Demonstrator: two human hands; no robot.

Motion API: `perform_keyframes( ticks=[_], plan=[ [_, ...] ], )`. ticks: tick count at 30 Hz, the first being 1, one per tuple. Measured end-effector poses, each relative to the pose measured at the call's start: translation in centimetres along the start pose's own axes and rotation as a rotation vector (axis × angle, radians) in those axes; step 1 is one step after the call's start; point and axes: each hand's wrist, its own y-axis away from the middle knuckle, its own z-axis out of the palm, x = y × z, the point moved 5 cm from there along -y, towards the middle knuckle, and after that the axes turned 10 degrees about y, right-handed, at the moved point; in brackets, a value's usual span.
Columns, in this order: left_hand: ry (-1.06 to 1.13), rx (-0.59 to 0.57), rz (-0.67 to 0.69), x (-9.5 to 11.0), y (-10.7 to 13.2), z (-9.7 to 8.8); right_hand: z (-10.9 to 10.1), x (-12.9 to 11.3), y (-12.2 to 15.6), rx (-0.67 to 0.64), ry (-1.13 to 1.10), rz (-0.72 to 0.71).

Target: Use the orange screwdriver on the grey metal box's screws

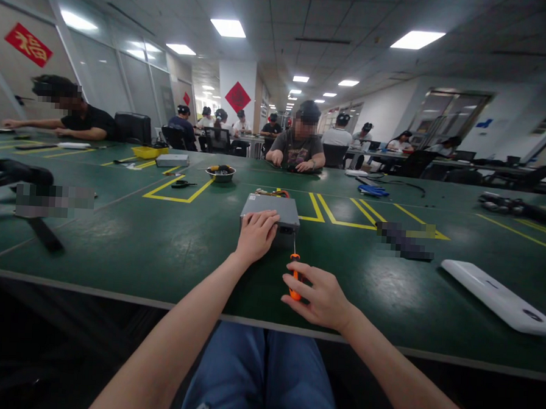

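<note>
Here, the left hand point(257, 235) rests with fingers spread flat on a gray metal box point(270, 210); the right hand point(318, 296) pinches an orange-handled screwdriver point(295, 279) upright between its fingers.

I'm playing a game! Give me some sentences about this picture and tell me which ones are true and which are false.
The left hand rests on a grey metal box. True.
The right hand holds an orange-handled screwdriver. True.
The steel bowl sits on the floor. False: it stands on the green workbench.
The person across the workbench wears a red shirt. False: the shirt is grey.
</note>
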Motion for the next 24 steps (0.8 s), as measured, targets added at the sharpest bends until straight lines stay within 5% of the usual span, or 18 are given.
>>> perform_keyframes(
  ticks=[9,18,24],
  plan=[
    [-0.007,0.000,0.001,0.0,0.0,-0.1,-0.2,1.1,0.6,0.079,-0.325,0.126],
    [0.001,-0.008,0.005,0.2,0.0,-0.1,-0.6,0.7,0.3,0.135,-0.198,0.093],
    [0.009,-0.008,0.009,0.3,0.0,-0.1,-0.2,0.0,0.2,-0.003,-0.099,-0.012]
  ],
)
